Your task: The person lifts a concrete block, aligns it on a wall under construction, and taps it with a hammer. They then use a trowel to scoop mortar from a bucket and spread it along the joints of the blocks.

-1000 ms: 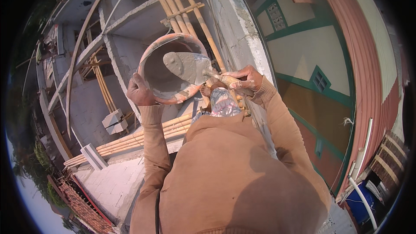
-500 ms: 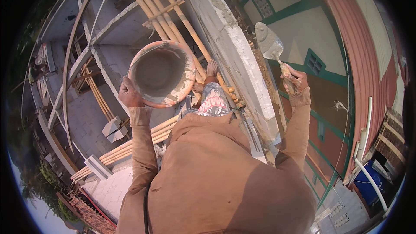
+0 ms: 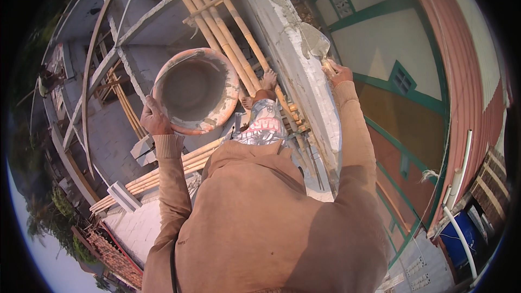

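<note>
My left hand (image 3: 155, 116) grips the rim of a round orange basin (image 3: 230, 88), its wall smeared with mortar. Grey wet mortar (image 3: 191, 91) fills the bottom of the basin, which is tipped towards me. In my right hand (image 3: 340, 73) is the handle of a mason's trowel (image 3: 315, 42). The trowel's blade, coated in grey mortar, lies over the top of the white block wall (image 3: 320, 108); whether it touches the surface I cannot tell. Rough mortar covers the far stretch of the wall top.
My bare feet (image 3: 268, 80) stand on bamboo poles (image 3: 228, 40) running alongside the wall. Concrete beams (image 3: 146, 24) and a lower floor lie to the left. More bamboo (image 3: 157, 178) crosses near me. Right of the wall are a green-trimmed building (image 3: 369, 38) and red corrugated roofing (image 3: 461, 76).
My right hand has moved left with the trowel, from beyond the wall to over its top. The basin has shifted slightly left, still in my left hand.
</note>
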`<control>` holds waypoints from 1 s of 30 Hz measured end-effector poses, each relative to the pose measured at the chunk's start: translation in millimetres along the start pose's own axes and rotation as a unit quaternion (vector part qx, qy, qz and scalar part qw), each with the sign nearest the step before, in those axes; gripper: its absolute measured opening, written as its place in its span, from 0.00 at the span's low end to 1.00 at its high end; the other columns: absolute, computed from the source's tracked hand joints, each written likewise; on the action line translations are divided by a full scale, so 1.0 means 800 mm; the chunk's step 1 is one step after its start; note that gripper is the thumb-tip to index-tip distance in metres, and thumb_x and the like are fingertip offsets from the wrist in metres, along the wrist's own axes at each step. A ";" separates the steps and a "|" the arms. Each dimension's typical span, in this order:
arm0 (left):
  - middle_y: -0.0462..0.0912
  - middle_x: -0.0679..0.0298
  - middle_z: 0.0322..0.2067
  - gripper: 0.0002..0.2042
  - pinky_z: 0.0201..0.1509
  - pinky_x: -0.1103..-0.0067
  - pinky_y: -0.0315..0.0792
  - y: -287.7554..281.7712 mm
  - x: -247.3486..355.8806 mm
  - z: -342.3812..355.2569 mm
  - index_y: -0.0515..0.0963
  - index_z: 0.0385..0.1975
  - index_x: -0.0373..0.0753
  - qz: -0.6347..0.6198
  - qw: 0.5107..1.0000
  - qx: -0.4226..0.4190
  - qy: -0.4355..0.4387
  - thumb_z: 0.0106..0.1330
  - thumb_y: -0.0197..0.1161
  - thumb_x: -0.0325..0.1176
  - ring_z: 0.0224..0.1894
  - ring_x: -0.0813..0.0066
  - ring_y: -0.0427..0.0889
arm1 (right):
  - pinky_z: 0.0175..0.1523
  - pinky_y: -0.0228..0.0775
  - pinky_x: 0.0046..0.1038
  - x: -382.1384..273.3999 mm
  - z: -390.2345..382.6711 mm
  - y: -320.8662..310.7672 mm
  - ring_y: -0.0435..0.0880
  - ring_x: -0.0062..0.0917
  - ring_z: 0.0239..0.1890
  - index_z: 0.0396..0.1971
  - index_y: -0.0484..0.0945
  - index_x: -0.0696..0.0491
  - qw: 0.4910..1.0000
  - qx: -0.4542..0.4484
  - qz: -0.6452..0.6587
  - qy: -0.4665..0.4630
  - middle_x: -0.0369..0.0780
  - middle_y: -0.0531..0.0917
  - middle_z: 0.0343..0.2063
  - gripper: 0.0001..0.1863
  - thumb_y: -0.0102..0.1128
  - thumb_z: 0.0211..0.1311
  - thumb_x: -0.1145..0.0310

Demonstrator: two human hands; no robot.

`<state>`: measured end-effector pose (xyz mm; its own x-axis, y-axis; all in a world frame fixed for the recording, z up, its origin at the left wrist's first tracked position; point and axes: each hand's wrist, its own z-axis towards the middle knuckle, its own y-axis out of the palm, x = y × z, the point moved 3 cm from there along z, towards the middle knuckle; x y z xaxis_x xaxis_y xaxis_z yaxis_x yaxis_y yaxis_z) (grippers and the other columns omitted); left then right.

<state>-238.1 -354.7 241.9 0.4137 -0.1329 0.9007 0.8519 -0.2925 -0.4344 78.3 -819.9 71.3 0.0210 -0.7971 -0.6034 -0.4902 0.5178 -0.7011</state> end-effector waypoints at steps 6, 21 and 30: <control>0.73 0.77 0.20 0.24 0.26 0.85 0.58 0.005 0.000 -0.004 0.83 0.31 0.32 -0.028 1.000 -0.001 -0.007 0.77 0.52 0.49 0.23 0.90 0.64 | 0.61 0.71 0.31 -0.035 0.034 0.013 0.83 0.40 0.53 0.54 0.82 0.46 0.995 -0.006 -0.100 -0.017 0.47 0.84 0.50 0.25 0.70 0.57 0.53; 0.81 0.71 0.24 0.23 0.30 0.85 0.66 -0.003 -0.022 -0.007 0.85 0.33 0.29 -0.018 0.999 0.005 -0.045 0.77 0.54 0.46 0.26 0.87 0.72 | 0.56 0.74 0.36 0.001 -0.049 0.027 0.83 0.44 0.49 0.51 0.83 0.53 0.993 0.017 -0.114 -0.033 0.48 0.84 0.46 0.24 0.65 0.61 0.51; 0.81 0.70 0.24 0.23 0.29 0.84 0.66 0.000 -0.019 0.002 0.85 0.34 0.29 -0.027 0.999 -0.013 -0.015 0.77 0.53 0.46 0.26 0.87 0.72 | 0.60 0.71 0.38 -0.049 0.039 0.036 0.81 0.44 0.51 0.54 0.81 0.52 0.980 0.024 -0.179 -0.080 0.49 0.83 0.49 0.26 0.60 0.64 0.49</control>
<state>-243.7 -351.0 228.0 0.3773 -0.0890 0.9218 0.8646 -0.3228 -0.3851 90.4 -764.4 62.9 0.3220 -0.8738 -0.3644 -0.3852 0.2307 -0.8935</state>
